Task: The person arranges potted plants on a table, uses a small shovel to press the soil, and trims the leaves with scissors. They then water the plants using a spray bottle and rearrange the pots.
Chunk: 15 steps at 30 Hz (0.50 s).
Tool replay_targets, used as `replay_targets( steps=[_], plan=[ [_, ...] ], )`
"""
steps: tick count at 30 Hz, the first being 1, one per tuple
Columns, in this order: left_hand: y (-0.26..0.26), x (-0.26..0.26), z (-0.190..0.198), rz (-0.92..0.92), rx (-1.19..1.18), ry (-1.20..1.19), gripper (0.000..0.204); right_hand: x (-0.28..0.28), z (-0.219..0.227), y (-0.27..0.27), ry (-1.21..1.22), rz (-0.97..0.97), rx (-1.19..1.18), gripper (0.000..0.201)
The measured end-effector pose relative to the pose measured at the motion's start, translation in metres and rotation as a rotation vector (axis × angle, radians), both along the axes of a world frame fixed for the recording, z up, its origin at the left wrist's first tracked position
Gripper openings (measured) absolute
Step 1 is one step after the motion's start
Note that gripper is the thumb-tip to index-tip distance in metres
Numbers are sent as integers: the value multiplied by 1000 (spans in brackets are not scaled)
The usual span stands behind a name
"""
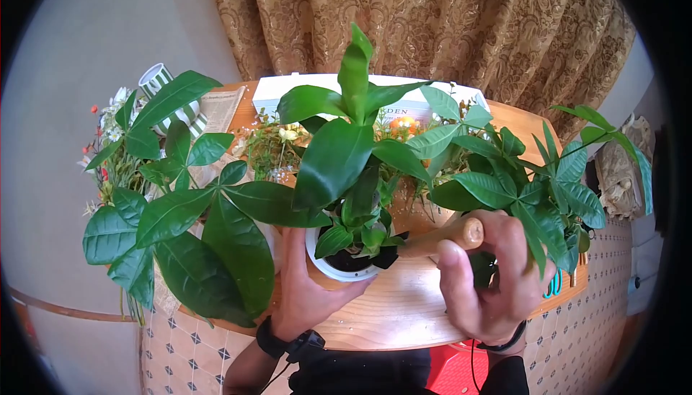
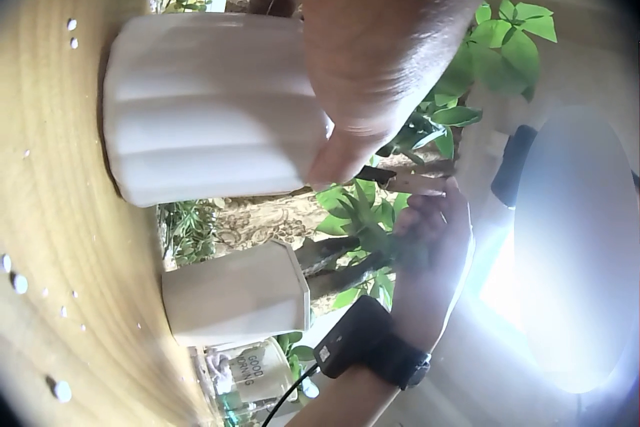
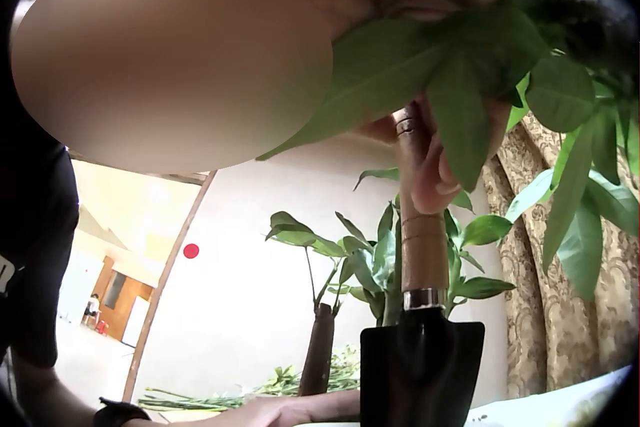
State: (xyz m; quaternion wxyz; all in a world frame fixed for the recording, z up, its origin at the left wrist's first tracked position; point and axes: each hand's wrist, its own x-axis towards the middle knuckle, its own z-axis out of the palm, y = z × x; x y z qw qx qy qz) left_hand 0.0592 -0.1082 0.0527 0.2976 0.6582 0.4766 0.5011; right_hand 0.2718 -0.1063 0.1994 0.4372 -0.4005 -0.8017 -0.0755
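Observation:
A white ribbed pot (image 2: 215,112) stands on the wooden table, holding dark soil and a broad-leaved green plant (image 1: 335,161). My left hand (image 1: 306,290) grips the side of this pot, its thumb near the rim. In my right hand (image 1: 497,280) is the wooden handle (image 1: 443,240) of a small trowel, the fingers curled round it. The trowel's black blade (image 3: 420,367) points down in the right wrist view; in the head view it is at the pot's rim, partly hidden by leaves.
Leafy potted plants stand on both sides; one white pot (image 2: 240,292) shows beyond. A long white box (image 1: 303,89) lies at the back, with flowers before it. A striped vase (image 1: 173,99) is at back left, teal-handled scissors (image 1: 553,283) at right. White bits dot the table (image 1: 404,316).

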Motion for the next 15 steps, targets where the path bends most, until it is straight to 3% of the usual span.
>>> replay_targets(
  steps=[11,15],
  plan=[
    [-7,-6,-3,-26,-26,5,112,-2,-2,3,0,-16,17,32],
    [-7,-6,-13,-78,-84,-145,111,-3,-3,2,-1,-21,10,32]
  ],
)
